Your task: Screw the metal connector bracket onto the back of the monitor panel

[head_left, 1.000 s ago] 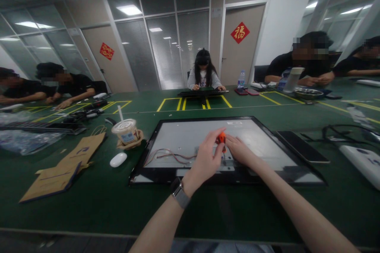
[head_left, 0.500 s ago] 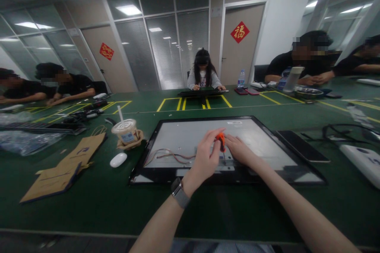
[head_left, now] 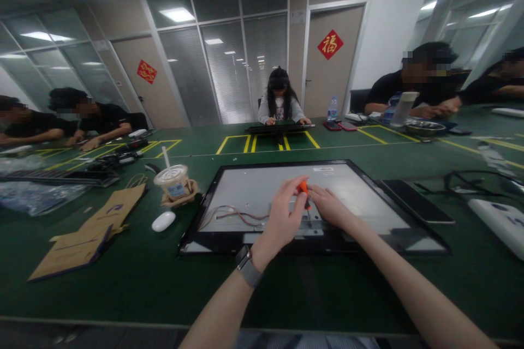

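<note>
An orange and black screwdriver (head_left: pixel 303 189) stands nearly upright, held by its handle in the closed fingers of my left hand (head_left: pixel 285 211). Its shaft points down onto a metal strip (head_left: pixel 314 230) along the near side of a black-framed display panel (head_left: pixel 241 182), which lies back side up. On the panel, just right of the screwdriver, my right hand (head_left: pixel 328 206) lies with fingers stretched out, its fingertips close to the handle. Whether they touch it I cannot tell. Thin coloured wires (head_left: pixel 235 215) run over the panel to the left of my left hand.
Left of the panel are a lidded drink cup (head_left: pixel 174 181) in a cardboard holder, a white mouse (head_left: pixel 163 221) and a brown paper bag (head_left: pixel 92 229). To the right lie a black phone-like slab (head_left: pixel 417 202), a white device (head_left: pixel 499 223) and black cables. Several people sit around the green table.
My left fingers have shifted slightly on the screwdriver, and its orange handle has turned and tilted a little. My right hand and the panel stay in place.
</note>
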`<state>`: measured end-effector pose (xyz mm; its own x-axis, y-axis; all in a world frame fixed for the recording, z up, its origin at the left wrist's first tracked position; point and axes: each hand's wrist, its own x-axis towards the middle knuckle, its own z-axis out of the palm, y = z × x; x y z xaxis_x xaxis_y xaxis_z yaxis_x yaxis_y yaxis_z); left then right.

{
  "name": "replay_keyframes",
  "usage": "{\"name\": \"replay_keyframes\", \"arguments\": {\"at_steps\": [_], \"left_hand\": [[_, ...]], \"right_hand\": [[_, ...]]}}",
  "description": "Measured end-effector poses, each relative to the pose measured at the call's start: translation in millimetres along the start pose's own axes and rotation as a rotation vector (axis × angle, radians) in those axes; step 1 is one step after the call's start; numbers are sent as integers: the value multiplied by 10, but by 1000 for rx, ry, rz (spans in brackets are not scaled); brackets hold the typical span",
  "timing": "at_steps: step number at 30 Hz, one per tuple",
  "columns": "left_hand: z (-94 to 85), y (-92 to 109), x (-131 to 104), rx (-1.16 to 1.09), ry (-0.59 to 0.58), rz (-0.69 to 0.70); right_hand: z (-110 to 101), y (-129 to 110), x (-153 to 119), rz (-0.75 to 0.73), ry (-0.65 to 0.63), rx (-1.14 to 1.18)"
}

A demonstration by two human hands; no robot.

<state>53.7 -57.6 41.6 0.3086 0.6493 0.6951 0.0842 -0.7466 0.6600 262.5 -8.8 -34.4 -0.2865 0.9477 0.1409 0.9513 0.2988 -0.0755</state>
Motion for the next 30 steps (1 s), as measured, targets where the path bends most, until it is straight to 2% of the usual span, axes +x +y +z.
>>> {"name": "replay_keyframes", "arguments": {"at_steps": [5, 14, 17, 24, 30], "left_hand": [[11, -30, 3, 84, 39, 23], [2, -5, -19, 54, -68, 74], [-5, -14, -16, 45, -63, 63], [-33, -30, 24, 39, 47, 39], [-149, -18, 88, 145, 261, 92]], "right_hand": [[-34, -19, -14, -6, 4, 18], [-26, -34, -10, -4, -6, -33], [-31, -42, -16, -5, 3, -31], [-26, -24, -14, -7, 10, 7], [-10, -11, -3, 11, 13, 10]]}}
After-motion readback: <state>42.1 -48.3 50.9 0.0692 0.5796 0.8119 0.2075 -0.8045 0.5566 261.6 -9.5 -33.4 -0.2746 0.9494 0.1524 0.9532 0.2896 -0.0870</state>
